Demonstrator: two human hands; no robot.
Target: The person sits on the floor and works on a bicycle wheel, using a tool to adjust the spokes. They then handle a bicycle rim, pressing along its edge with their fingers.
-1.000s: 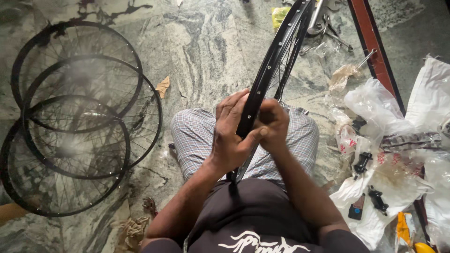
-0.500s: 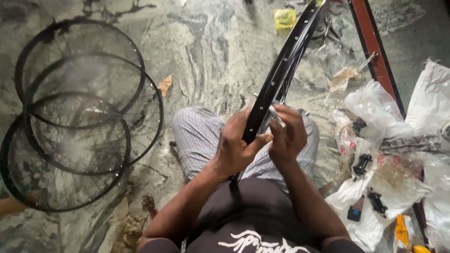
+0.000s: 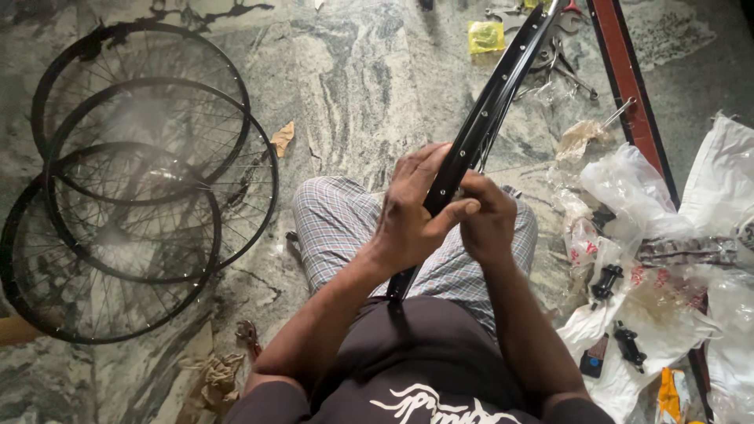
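left hand point(image 3: 408, 220) wrapping fingers round black wheel rim point(image 3: 491, 102), right hand point(image 3: 488, 224) curling closed against its other side, three spoked wheels point(image 3: 141, 196) lying stacked on stone floor point(image 3: 353, 86) nearby

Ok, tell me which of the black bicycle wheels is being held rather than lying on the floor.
The black rim gripped edge-on between the left hand and right hand; the three spoked wheels lie stacked flat on the floor.

The rim point(image 3: 487, 110) is glossy black metal. The floor point(image 3: 369, 86) is polished marble (green-grey, veined). The bags point(image 3: 636, 188) are thin, crinkled clear plastic. The trousers point(image 3: 338, 228) are checked cloth, matt.
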